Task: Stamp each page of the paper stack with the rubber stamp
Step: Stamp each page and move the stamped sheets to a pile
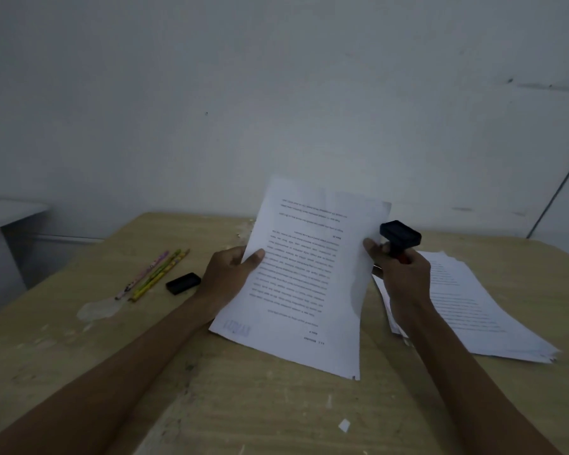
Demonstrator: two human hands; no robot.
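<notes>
Both hands hold a thin sheaf of printed pages (309,277) tilted up off the table, its lower edge near the tabletop. A faint blue stamp mark shows at its lower left corner. My left hand (230,277) pinches the left edge, thumb on the front. My right hand (401,274) pinches the right edge and also grips the rubber stamp (399,239), whose black base points up and away. A fanned stack of printed pages (480,310) lies flat on the table to the right, partly behind my right forearm.
A black ink pad or stamp cap (183,283) lies left of my left hand. Beside it are three pencils (155,274). The wooden table (276,412) is scuffed, with a paper scrap (344,425) near the front. A white wall stands close behind.
</notes>
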